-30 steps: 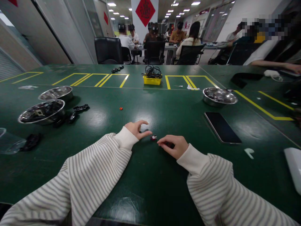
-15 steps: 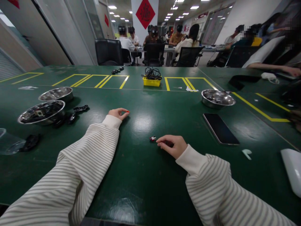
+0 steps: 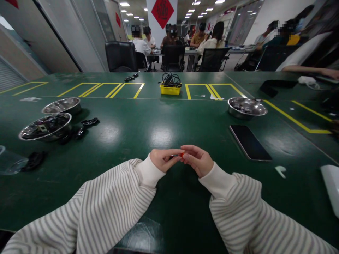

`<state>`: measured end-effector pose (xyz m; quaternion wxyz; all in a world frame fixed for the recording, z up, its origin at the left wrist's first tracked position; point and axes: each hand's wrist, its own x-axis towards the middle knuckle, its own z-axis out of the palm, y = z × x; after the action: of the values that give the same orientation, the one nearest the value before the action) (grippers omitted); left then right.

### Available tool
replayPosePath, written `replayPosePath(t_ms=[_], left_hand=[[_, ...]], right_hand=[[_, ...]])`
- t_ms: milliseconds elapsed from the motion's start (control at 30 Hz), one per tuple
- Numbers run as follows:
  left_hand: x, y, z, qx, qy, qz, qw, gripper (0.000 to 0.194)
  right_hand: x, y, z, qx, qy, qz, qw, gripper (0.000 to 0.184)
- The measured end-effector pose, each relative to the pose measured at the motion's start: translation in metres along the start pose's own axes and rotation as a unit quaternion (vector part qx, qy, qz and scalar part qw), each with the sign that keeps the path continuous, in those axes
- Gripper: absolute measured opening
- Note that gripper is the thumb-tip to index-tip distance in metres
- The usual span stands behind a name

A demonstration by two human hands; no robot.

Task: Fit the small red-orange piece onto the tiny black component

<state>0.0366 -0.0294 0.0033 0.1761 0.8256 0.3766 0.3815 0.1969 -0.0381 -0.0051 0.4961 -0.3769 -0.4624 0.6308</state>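
A small orange piece (image 3: 181, 154) sits between the fingertips of both hands, in front of me over the middle of the table. My left hand (image 3: 162, 158) pinches it from the left with thumb and finger. From the right, my right hand (image 3: 198, 159) closes thumb and fingers on it as well. The piece is too small and too covered to name. Just behind the left fingers shows a bit of a small dark red and silver part (image 3: 172, 156), mostly hidden; whether it lies on the table I cannot tell.
At left stand two steel bowls, the nearer bowl (image 3: 22, 135) holding black parts, with loose black parts (image 3: 90, 122) alongside. To the right are a phone (image 3: 249, 143), a white earbud (image 3: 280, 171) and another steel bowl (image 3: 245, 114). A yellow bin (image 3: 170, 91) holds black cables.
My left hand went out left to the orange piece on the table, pinched it, and carried it back to the right hand. The right fingers now close on it too.
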Motion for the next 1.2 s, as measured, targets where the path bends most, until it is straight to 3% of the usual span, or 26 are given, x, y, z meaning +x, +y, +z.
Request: replayPosePath(t_ms=[100, 233, 333, 433, 700, 1200], left_hand=[[0.000, 0.000, -0.003, 0.062, -0.030, -0.008, 0.998, 0.035], [-0.001, -0.005, -0.010, 0.204, -0.072, -0.073, 0.974, 0.054], [-0.002, -0.015, -0.014, 0.251, -0.103, -0.110, 0.956, 0.041], [-0.002, -0.019, -0.013, 0.221, -0.136, -0.117, 0.959, 0.031], [-0.009, -0.002, -0.006, 0.151, -0.067, -0.084, 0.983, 0.027], [-0.011, 0.008, -0.008, 0.154, 0.008, -0.063, 0.986, 0.021]], right_hand=[[0.001, -0.002, -0.003, -0.040, 0.022, -0.032, 0.998, 0.031], [0.003, -0.008, -0.009, -0.142, 0.045, -0.049, 0.988, 0.026], [0.003, -0.010, -0.010, -0.212, 0.046, -0.048, 0.975, 0.021], [0.001, -0.010, -0.008, -0.254, 0.044, -0.045, 0.965, 0.021], [0.000, -0.009, -0.004, -0.254, 0.052, -0.032, 0.965, 0.023], [-0.005, -0.010, 0.001, -0.177, 0.043, -0.030, 0.983, 0.017]])
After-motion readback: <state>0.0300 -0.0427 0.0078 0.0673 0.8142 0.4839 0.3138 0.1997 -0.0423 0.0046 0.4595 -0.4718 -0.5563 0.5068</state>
